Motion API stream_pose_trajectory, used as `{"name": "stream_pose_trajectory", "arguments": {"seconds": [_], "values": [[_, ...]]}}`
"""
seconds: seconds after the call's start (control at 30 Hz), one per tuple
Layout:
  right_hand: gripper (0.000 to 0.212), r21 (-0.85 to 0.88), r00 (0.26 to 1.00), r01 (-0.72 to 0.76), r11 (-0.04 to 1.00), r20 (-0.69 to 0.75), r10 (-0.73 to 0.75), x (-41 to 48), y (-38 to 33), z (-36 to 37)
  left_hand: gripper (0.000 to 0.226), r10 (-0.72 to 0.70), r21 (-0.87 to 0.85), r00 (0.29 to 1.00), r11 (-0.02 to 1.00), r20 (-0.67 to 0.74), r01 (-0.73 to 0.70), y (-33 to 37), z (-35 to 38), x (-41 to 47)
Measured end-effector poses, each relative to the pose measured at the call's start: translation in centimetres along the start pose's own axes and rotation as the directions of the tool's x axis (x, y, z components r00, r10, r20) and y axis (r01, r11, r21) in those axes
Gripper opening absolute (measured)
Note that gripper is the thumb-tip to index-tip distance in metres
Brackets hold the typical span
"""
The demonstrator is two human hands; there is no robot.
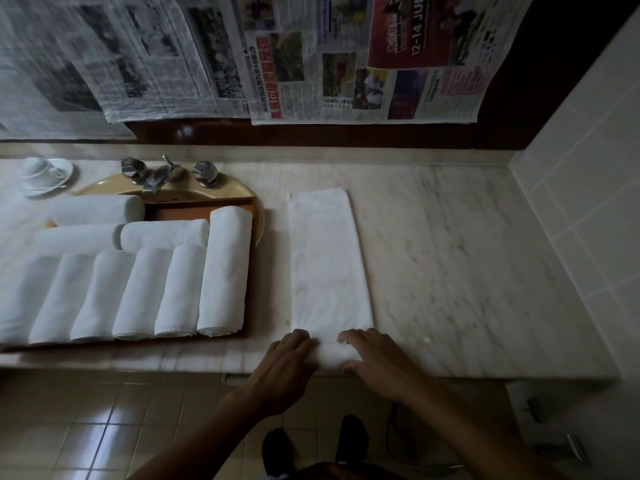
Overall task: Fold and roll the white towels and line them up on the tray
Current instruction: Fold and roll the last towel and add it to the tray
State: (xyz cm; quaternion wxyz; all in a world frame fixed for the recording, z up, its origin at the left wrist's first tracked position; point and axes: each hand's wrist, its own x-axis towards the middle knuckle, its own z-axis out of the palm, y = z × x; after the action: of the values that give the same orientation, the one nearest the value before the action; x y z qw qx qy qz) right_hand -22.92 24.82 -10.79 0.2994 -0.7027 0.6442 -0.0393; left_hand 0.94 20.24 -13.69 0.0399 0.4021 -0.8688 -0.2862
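Observation:
A white towel (327, 258) lies folded into a long strip on the marble counter, running away from me. Its near end is curled into a small roll at the counter's front edge. My left hand (289, 362) grips the left side of that roll and my right hand (375, 358) grips the right side. To the left, an orange-brown tray (254, 216) holds several rolled white towels (225, 271), most lined up side by side along its front and three lying across behind them.
A yellow sink with metal taps (166, 174) sits behind the tray. A white cup on a saucer (43, 174) stands at the far left. Newspapers (311, 64) hang on the wall. A tiled wall (588, 202) closes the right side.

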Motion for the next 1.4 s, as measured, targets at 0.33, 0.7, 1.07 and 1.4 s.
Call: {"name": "stream_pose_trajectory", "arguments": {"seconds": [0.33, 0.7, 1.07, 1.4], "values": [[0.042, -0.217, 0.918, 0.031, 0.976, -0.380, -0.114, -0.6, -0.3, 4.2, 0.062, -0.239, 0.007, 0.969, 0.971, 0.065, 0.239, -1.5, 0.4, 3.4], [0.074, -0.354, 0.955, 0.066, 0.933, -0.247, -0.161, -0.2, 0.1, 5.6, 0.059, -0.030, 0.294, 0.983, 0.952, -0.183, 0.084, 1.6, 2.1, 0.9], [0.083, -0.346, 0.982, 0.140, 0.928, -0.072, -0.175, 4.7, 1.4, 1.3, 0.075, -0.094, 0.259, 0.994, 0.960, -0.051, 0.104, -0.9, 0.3, 4.2], [0.066, -0.224, 0.986, 0.167, 0.960, 0.057, -0.158, 1.5, 0.5, 1.2, 0.066, -0.038, 0.193, 0.996, 0.981, 0.077, 0.022, -0.1, -0.4, 0.8]]}}
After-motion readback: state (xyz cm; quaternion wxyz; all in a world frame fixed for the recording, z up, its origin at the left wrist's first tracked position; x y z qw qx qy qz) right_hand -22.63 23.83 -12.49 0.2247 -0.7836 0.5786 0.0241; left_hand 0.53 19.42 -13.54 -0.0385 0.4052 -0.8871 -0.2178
